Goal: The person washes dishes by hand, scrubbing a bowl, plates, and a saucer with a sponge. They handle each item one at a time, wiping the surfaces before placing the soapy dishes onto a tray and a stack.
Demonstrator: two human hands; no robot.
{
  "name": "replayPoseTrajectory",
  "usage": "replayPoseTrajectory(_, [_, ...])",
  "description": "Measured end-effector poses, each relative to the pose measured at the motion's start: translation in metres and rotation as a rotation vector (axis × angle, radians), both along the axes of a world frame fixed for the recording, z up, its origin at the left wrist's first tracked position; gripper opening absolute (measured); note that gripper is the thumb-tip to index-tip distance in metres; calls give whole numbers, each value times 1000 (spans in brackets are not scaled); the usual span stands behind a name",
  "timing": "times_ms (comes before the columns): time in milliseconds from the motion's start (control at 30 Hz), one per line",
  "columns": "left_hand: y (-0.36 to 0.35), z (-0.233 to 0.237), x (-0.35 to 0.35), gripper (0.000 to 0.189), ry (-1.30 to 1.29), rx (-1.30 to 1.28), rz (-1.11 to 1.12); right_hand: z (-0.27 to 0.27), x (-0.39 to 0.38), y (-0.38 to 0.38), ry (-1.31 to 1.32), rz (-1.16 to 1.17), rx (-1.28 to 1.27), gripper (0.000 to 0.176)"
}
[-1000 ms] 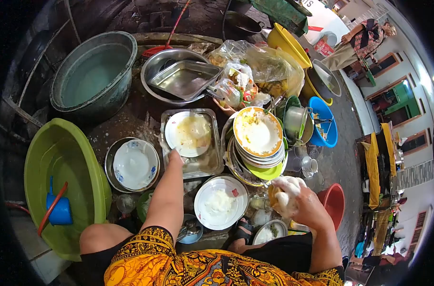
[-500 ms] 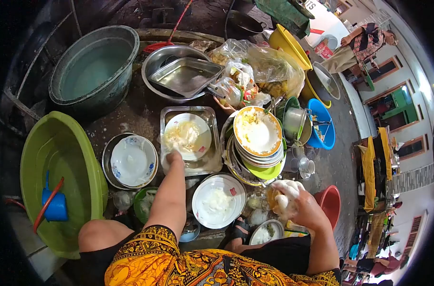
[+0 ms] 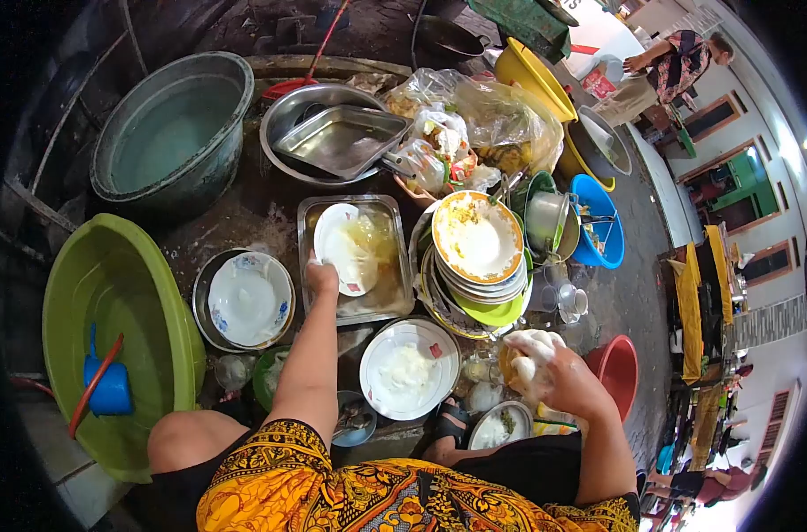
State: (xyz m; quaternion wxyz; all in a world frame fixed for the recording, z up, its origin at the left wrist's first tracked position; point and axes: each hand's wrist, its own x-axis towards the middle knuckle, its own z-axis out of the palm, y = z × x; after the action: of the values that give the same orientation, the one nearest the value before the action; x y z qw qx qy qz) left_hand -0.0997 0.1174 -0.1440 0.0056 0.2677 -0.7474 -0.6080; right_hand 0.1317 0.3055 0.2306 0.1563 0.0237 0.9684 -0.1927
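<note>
With its fingers closed on the left rim, my left hand (image 3: 323, 277) holds a white plate (image 3: 340, 239). That plate is tilted in a rectangular metal tray (image 3: 401, 306) of cloudy, yellowish water. My right hand (image 3: 559, 377) is covered in white foam and closed around a yellowish sponge (image 3: 512, 365), mostly hidden by suds. Between my forearms sits a foamy white plate (image 3: 408, 370). Beyond my right hand rises a stack of used plates, topped by an orange-rimmed plate (image 3: 477, 241) with food scraps. Left of the tray is a blue-flowered bowl (image 3: 250, 299).
A green tub (image 3: 180, 355) with a blue dipper (image 3: 108, 386) stands at left, a dark water tub (image 3: 235, 146) behind it. Food-waste bags (image 3: 510, 124), a metal basin (image 3: 279, 115), a blue basin (image 3: 609, 253) and a red basin (image 3: 621, 377) surround the dishes. A person (image 3: 678, 75) stands far right.
My left hand has moved up slightly and tipped the plate, raising its left edge; the pale liquid on it has shifted right. My right hand stays almost in place.
</note>
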Motion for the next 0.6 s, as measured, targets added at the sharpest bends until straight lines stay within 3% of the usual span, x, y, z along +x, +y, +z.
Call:
replayPoseTrajectory(133, [-10,35,2,41,140,-236,-95,-4,5,5,69,-22,-11,36])
replayPoseTrajectory(200, [-16,37,4,42,491,-335,-197,-9,4,11,34,-96,-83,41])
replayPoseTrajectory(233, [-19,45,4,42,509,-340,-203,-13,4,14,-11,-163,-153,47])
replayPoseTrajectory(300, [-29,66,3,44,464,-275,-163,-18,2,12,104,-182,-177,36])
replayPoseTrajectory(367, [-37,93,1,36,381,-172,-119,-15,-5,4,34,-284,-162,22])
replayPoseTrajectory(433, [-45,98,-9,28,360,202,0,-45,-14,12,189,-215,-82,23])
replayPoseTrajectory(467, [-45,113,-3,32,336,409,25,-44,-19,6,319,-143,13,27])
replayPoseTrajectory(500, [-46,127,3,32,353,400,19,-40,-24,-3,275,-223,22,34])
replayPoseTrajectory(533, [-46,138,8,34,333,560,16,-30,-33,-22,228,-303,32,42])
replayPoseTrajectory(600, [-46,156,25,39,242,788,-7,-28,-43,-42,206,-218,-5,50])
